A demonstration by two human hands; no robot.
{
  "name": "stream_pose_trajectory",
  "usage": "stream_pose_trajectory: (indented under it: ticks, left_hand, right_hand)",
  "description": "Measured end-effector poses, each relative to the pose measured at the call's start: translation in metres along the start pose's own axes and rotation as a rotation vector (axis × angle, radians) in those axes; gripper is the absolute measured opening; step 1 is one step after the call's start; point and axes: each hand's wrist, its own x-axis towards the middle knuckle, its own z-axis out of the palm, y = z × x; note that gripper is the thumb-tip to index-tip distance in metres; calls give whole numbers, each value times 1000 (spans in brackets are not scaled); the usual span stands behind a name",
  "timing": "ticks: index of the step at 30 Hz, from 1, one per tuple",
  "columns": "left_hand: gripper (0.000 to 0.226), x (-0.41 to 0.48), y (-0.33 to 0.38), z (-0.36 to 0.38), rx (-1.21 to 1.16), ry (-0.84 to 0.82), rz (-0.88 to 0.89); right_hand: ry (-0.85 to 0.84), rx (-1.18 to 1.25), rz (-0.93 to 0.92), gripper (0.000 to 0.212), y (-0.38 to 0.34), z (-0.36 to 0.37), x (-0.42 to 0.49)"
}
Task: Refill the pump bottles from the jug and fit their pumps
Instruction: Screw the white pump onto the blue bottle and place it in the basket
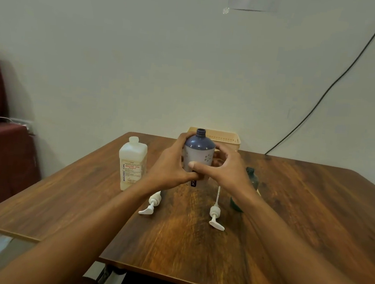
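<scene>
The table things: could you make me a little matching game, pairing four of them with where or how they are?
Things:
1. blue-shouldered bottle
2. white jug
3. two white pumps
4. beige basket

States:
A. lying flat on the table
B. at the far edge by the wall
C. held upright in both hands, neck open
D. standing left of the hands, capped

Pairs: 1-C, 2-D, 3-A, 4-B

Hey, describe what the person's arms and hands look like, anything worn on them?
Both forearms are bare as far as the frame shows, with no sleeves in view. The left hand and right hand wear no gloves, and no watch, bracelet or ring is visible on either.
</scene>
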Motion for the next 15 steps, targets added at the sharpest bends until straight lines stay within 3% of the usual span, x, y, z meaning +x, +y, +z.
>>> stream_pose_trajectory:
  ticks: [5,11,15]
  left_hand:
    - [100,0,-2,0,26,24,15]
    - [101,2,-4,-1,42,53,29]
    - [105,1,-5,-7,46,73,1]
  right_hand:
    - [-16,7,-1,78,2,0,1]
    - [-197,-2,73,91,7,-23,2]
    - [-165,-274,-79,61,23,-39,-5]
